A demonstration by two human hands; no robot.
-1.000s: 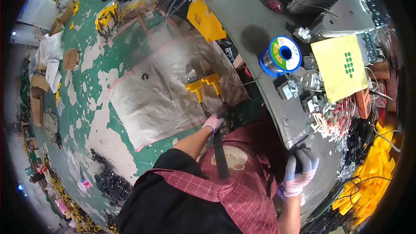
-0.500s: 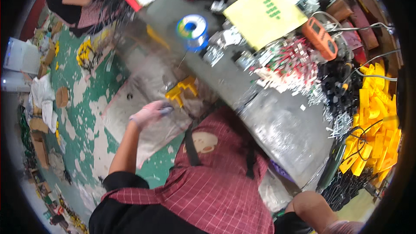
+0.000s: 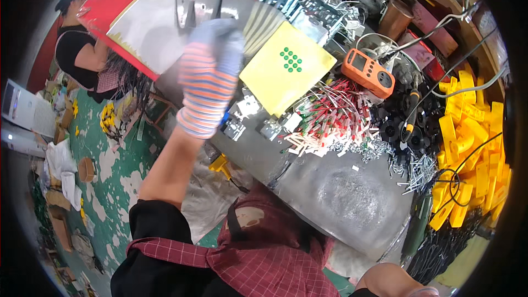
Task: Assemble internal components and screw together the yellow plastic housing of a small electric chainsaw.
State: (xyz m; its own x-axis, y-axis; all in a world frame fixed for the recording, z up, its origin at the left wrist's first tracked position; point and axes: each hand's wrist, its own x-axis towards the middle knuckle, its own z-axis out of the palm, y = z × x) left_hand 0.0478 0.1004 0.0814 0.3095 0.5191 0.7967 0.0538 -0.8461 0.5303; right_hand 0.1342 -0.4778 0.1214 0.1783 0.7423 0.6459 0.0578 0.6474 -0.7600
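My left hand (image 3: 212, 77), in a striped knitted glove, reaches over the left part of the grey metal table (image 3: 352, 187). Its fingertips are blurred and point away from me, so what they hold, if anything, does not show. Beside it lies a yellow sheet (image 3: 289, 69) with green dots. Small metal-and-white parts (image 3: 245, 107) sit close to its wrist, and the spool is mostly hidden behind the glove. Of my right hand (image 3: 424, 292) only a bit of glove shows at the lower edge; its fingers are out of sight.
Red-and-white leads (image 3: 335, 113) are heaped near an orange meter (image 3: 367, 73). Yellow plastic parts (image 3: 473, 154) pile up at the right. A yellow piece (image 3: 220, 166) is below the table edge. Another person (image 3: 82, 49) works at the far left.
My left hand has risen from above the cloth beside the yellow piece to over the table, forward and right. The view has shifted, and the spool has become mostly covered.
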